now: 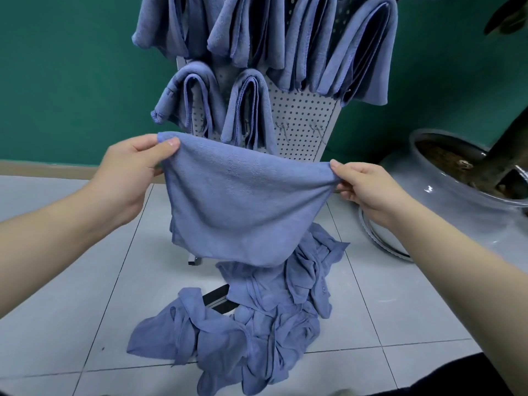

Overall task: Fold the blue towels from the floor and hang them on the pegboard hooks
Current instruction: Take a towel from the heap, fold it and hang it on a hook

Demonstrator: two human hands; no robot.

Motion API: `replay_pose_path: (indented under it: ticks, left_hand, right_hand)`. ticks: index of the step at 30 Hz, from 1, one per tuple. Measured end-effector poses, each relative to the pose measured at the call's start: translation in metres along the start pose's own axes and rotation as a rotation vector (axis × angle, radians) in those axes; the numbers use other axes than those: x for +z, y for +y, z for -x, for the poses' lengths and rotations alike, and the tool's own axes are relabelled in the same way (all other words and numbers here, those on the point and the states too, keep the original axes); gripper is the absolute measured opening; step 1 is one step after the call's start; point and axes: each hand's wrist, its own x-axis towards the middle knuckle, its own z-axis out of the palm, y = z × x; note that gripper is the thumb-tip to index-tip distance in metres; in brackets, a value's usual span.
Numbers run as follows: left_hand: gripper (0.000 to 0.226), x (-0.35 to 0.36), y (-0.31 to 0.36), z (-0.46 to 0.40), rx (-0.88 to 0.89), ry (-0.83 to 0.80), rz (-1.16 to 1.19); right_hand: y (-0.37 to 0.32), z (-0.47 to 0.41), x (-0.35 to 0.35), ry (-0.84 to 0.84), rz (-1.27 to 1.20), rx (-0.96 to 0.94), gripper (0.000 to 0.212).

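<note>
A blue towel (243, 201) hangs folded over between my hands, in front of the pegboard. My left hand (134, 170) pinches its upper left corner, and my right hand (363, 187) pinches the upper right corner. Below it a heap of crumpled blue towels (251, 330) lies on the floor tiles. The white pegboard (303, 121) stands behind, with several folded blue towels (245, 107) hanging from its hooks. Two bare hooks (315, 130) show at its lower right.
A large glass plant pot (463, 195) with soil and a trunk stands at the right on a ribbed saucer. The green wall is behind. The pegboard's dark base foot (217, 298) pokes out under the heap. Grey floor tiles spread left and right.
</note>
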Motion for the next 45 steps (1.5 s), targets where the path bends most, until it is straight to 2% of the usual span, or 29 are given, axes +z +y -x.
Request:
replay_pose_path:
  ticks: [2,7,13,17,23,25,28,29,31,33,35,37,39,42,45]
  left_hand:
    - [0.016,-0.002,-0.001,-0.002,0.027,0.007,-0.021]
    - [0.023,-0.002,-0.001,-0.003,0.063,-0.021,-0.051]
    - [0.023,0.0,0.002,-0.001,0.097,-0.035,-0.043]
    - [0.019,0.003,0.007,0.005,0.168,-0.027,-0.093]
    - [0.016,0.003,0.011,0.008,0.204,0.113,-0.063]
    - [0.017,0.002,0.011,0.009,0.192,0.152,-0.057]
    - [0.013,0.002,0.013,0.009,0.163,0.191,-0.037]
    - [0.012,0.002,0.014,0.009,0.153,0.203,-0.026]
    - [0.016,0.001,0.015,0.008,0.129,0.235,0.009]
    - [0.021,-0.003,0.013,0.005,0.093,0.229,0.034]
    - [0.02,-0.007,0.009,0.002,0.027,0.141,-0.021]
    - [0.013,-0.008,0.0,0.0,-0.068,0.031,-0.113]
    - [0.009,-0.008,-0.013,0.003,-0.177,-0.027,-0.165]
    - [0.008,-0.005,-0.029,0.007,-0.329,-0.023,-0.174]
    - [0.009,-0.001,-0.033,0.007,-0.372,0.038,-0.15]
  right_hand:
    - [-0.003,0.004,0.002,0.007,-0.016,-0.014,0.036]
    - [-0.014,0.01,0.002,-0.004,-0.252,-0.027,0.027]
    - [-0.017,0.006,0.0,0.03,-0.291,-0.085,0.027]
    - [-0.017,0.001,-0.005,0.016,-0.301,-0.145,0.012]
    - [-0.022,0.003,-0.008,0.109,-0.213,-0.192,0.01]
    - [-0.023,0.005,-0.006,0.121,-0.236,-0.166,0.02]
    - [-0.024,0.006,-0.007,0.066,-0.35,-0.066,0.044]
    - [-0.023,0.006,-0.008,0.034,-0.364,-0.037,0.045]
    - [-0.02,0.005,-0.009,-0.038,-0.34,0.016,0.037]
    - [-0.016,0.004,-0.01,-0.08,-0.337,0.053,0.038]
    - [-0.01,0.003,-0.008,-0.105,-0.353,0.092,0.037]
    - [-0.001,0.003,-0.003,-0.12,-0.313,0.139,0.021]
    - [0.011,0.003,0.005,-0.101,-0.257,0.207,0.008]
    - [0.022,0.005,0.016,-0.044,-0.176,0.249,0.013]
    - [0.021,0.005,0.02,0.022,-0.143,0.25,0.015]
